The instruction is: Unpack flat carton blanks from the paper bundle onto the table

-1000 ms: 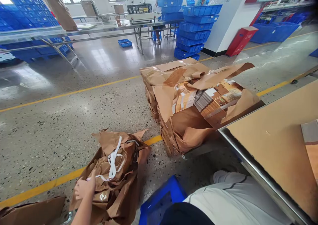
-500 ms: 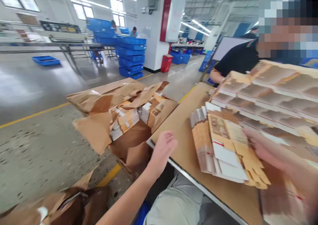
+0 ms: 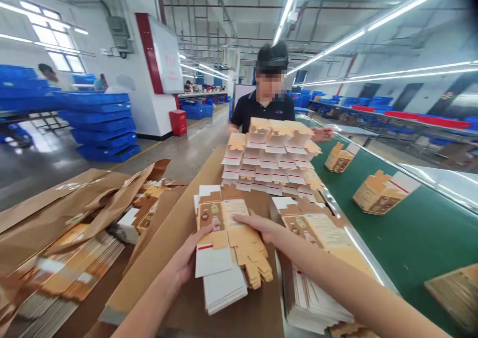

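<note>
the stack of flat carton blanks (image 3: pixel 220 251) hides most of its own lower sheets; only stepped white edges show. it lies on the brown bench (image 3: pixel 175 238), at 6 o'clock from the co-worker (image 3: pixel 267 104). the left hand (image 3: pixel 186 258) grips its left edge, thumb on top; the right hand (image 3: pixel 261 227) lies flat on the printed kraft face, fingers spread. a taller stack of blanks (image 3: pixel 272 154) stands at 12 o'clock, a green conveyor belt (image 3: pixel 411 228) with folded cartons (image 3: pixel 377 192) at 3 o'clock, torn brown wrapping paper (image 3: pixel 74 203) at 9 o'clock.
</note>
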Tool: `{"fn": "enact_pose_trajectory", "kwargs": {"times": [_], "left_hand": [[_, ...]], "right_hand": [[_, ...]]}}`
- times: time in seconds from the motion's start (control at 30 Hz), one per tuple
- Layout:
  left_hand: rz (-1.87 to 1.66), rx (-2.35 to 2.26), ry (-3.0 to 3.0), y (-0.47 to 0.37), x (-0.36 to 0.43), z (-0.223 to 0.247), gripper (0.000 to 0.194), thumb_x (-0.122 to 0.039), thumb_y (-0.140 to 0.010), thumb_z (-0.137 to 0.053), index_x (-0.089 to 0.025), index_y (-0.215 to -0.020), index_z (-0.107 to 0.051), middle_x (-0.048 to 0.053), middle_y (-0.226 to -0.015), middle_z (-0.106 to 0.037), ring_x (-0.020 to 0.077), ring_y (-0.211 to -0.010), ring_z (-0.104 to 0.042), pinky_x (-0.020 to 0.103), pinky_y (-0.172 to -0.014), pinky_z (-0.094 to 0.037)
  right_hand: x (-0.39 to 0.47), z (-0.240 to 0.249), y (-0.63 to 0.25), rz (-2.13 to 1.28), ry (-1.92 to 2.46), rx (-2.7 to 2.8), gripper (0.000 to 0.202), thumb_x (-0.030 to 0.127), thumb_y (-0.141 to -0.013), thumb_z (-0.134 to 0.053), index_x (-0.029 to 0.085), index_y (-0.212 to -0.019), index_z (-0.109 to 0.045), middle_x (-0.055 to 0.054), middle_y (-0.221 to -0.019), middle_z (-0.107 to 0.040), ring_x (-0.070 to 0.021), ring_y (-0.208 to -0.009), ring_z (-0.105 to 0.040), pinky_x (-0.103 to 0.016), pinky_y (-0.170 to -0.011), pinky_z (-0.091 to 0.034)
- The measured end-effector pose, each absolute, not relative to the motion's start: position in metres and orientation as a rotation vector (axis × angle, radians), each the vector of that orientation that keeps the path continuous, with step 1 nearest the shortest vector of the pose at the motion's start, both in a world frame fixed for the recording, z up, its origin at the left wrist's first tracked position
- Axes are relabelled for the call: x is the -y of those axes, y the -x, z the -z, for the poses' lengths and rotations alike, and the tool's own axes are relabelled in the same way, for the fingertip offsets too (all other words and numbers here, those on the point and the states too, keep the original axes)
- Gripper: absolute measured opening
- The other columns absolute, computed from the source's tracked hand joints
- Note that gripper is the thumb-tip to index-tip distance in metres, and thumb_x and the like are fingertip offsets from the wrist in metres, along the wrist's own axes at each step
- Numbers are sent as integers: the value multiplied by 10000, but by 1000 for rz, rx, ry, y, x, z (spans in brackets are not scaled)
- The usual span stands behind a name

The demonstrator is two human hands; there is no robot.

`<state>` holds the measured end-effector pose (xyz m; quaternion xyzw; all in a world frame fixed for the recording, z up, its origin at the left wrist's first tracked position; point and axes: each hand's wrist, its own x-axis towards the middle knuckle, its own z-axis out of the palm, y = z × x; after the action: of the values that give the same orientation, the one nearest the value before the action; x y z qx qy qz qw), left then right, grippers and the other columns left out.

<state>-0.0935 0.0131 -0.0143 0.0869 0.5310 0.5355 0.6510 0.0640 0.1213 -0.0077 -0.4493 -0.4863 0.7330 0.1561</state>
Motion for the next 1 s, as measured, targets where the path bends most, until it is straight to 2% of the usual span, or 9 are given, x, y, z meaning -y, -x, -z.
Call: {"fn": "enact_pose_trajectory", "kwargs": {"times": [0.1, 0.2, 0.37, 0.5, 0.6, 0.67, 0.8, 0.9, 1.0], "left_hand": [[-1137, -1257, -216, 95, -13, 9, 297, -308, -894, -531, -87, -1081, -595, 111, -779, -741, 217, -643, -709, 370, -659, -581], [-1144, -1286, -228, 91, -8, 6, 292, -338, -889, -508, -108, -1046, -597, 119, -722, -754, 252, -601, -714, 369, -595, -576], [-1172, -1349, -276, 77, -2, 15, 359, -282, -855, -591, -120, -1172, -551, 100, -871, -778, 228, -720, -736, 332, -694, -575], [-1219, -1386, -356, 74, -2, 19, 488, -331, -820, -663, -199, -1265, -512, 58, -1057, -756, 194, -856, -725, 288, -769, -545], [-1223, -1364, -371, 76, -4, 16, 524, -344, -796, -694, -165, -1256, -519, 88, -1087, -740, 196, -873, -712, 306, -836, -524], [-1217, -1305, -343, 77, -7, 13, 471, -341, -832, -646, -125, -1233, -529, 114, -1088, -727, 200, -866, -704, 351, -867, -520], [-1215, -1192, -269, 80, -15, 14, 346, -328, -898, -553, -140, -1190, -555, 96, -1146, -677, 191, -931, -676, 419, -884, -521], [-1233, -1176, -240, 80, -20, 18, 293, -305, -897, -558, -148, -1145, -577, 80, -1121, -669, 186, -933, -665, 415, -853, -537], [-1245, -1205, -238, 78, -22, 10, 246, -278, -919, -503, -126, -1085, -602, 66, -977, -704, 163, -815, -682, 381, -794, -552]], "right_hand": [[-118, 12, -62, -2072, 1239, 1417, 369, 250, -899, -640, 181, -1251, -551, -86, -1265, -595, -246, -1082, -618, -467, -899, -523], [-117, 15, -64, -2053, 1208, 1467, 402, 262, -880, -664, 188, -1259, -550, -91, -1328, -557, -272, -1170, -567, -504, -957, -480], [-129, 11, -75, -2091, 1220, 1576, 390, 285, -900, -640, 193, -1267, -541, -87, -1268, -593, -247, -1072, -621, -475, -902, -519], [-138, 11, -78, -2057, 1325, 1589, 414, 320, -911, -618, 195, -1292, -513, -99, -1305, -558, -256, -1085, -608, -475, -885, -526], [-138, 12, -79, -2010, 1377, 1583, 429, 340, -910, -616, 195, -1299, -506, -100, -1320, -545, -264, -1111, -592, -484, -904, -512], [-136, 11, -80, -1987, 1401, 1582, 428, 348, -911, -613, 197, -1298, -508, -101, -1332, -537, -270, -1130, -580, -491, -915, -503], [-136, 12, -84, -1984, 1442, 1581, 446, 378, -917, -597, 200, -1312, -494, -106, -1336, -532, -271, -1120, -584, -496, -908, -505], [-137, 13, -85, -1985, 1416, 1593, 452, 392, -918, -591, 202, -1315, -491, -107, -1340, -530, -273, -1132, -578, -499, -920, -497], [-138, 5, -87, -1987, 1314, 1631, 411, 370, -912, -606, 196, -1276, -527, -104, -1322, -550, -268, -1136, -578, -494, -930, -493]]}}
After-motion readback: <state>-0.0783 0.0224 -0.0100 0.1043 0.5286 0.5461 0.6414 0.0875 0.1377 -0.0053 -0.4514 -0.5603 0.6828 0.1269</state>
